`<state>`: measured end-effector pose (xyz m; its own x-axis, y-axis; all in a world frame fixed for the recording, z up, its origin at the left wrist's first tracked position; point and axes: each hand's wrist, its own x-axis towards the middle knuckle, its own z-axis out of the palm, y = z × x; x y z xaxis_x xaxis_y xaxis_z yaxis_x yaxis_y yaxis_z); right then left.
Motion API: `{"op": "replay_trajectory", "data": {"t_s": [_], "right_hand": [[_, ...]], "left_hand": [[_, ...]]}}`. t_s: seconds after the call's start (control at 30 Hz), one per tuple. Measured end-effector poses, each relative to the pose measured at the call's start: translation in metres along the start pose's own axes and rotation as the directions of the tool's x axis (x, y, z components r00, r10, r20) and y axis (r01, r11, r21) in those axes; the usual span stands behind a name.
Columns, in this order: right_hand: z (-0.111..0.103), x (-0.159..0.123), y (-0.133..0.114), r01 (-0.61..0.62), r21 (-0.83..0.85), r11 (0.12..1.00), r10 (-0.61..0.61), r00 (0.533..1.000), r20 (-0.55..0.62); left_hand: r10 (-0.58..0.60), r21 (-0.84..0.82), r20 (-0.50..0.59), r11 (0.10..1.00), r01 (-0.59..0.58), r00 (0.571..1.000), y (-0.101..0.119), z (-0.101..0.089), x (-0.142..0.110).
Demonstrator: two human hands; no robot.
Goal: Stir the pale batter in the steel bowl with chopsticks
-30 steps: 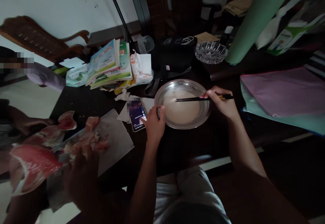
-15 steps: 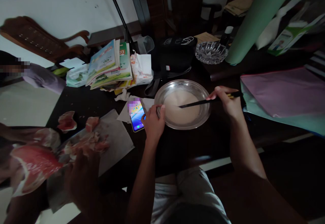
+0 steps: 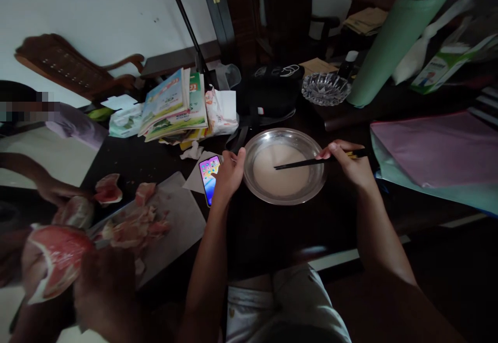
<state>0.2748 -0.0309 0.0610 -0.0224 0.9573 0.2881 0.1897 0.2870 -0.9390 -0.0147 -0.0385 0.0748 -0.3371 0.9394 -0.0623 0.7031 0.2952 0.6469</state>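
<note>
In the middle of the dark table sits a steel basin [image 3: 321, 179] holding a pale, milky liquid [image 3: 282, 177]. My right hand [image 3: 349, 164] is closed round dark chopsticks [image 3: 303, 163] that slant over the right rim, their tips in the liquid. Just beyond the left rim is my left hand [image 3: 229, 174], thumb raised and fingers apart, with nothing held; whether the thumb touches the rim, I cannot tell. Beside that hand lies a lit phone [image 3: 207, 169], partly covered by a fingertip, on white paper [image 3: 193, 178].
At left, another person's blurred hand [image 3: 107, 280] is near a red-and-white meat-like piece [image 3: 64, 260]; trimmed pieces [image 3: 134, 226] lie on a pale board [image 3: 177, 234]. Books [image 3: 167, 104], a black bag [image 3: 272, 91], a glass ashtray [image 3: 324, 90], a green cylinder [image 3: 392, 52] and a pink folder [image 3: 431, 148] surround the basin.
My left hand has shifted left, off the basin's rim. My right hand keeps the chopsticks in the liquid at nearly the same spot. The view has tilted slightly; the other person's hand has moved.
</note>
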Motion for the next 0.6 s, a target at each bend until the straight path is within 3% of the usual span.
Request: {"op": "replay_trajectory", "data": {"t_s": [0.07, 0.2, 0.5, 0.6], "right_hand": [[0.001, -0.001, -0.001, 0.001, -0.003, 1.0, -0.001, 1.0, 0.016], [0.007, -0.002, 0.0, 0.002, -0.02, 1.0, 0.0, 0.998, 0.06], [-0.006, -0.003, 0.008, -0.024, -0.002, 1.0, 0.024, 0.999, -0.049], [-0.001, -0.003, 0.008, -0.009, 0.013, 1.0, 0.009, 1.0, -0.009]], "left_hand": [[-0.032, 0.042, 0.043, 0.999, 0.03, 0.999, -0.002, -0.007, 0.001], [-0.064, 0.067, 0.032, 0.996, 0.062, 0.997, -0.01, -0.014, 0.003], [-0.03, 0.015, 0.04, 0.999, 0.03, 0.999, -0.02, -0.007, 0.008], [0.025, -0.019, 0.027, 1.0, -0.024, 0.999, -0.017, -0.002, 0.002]]}}
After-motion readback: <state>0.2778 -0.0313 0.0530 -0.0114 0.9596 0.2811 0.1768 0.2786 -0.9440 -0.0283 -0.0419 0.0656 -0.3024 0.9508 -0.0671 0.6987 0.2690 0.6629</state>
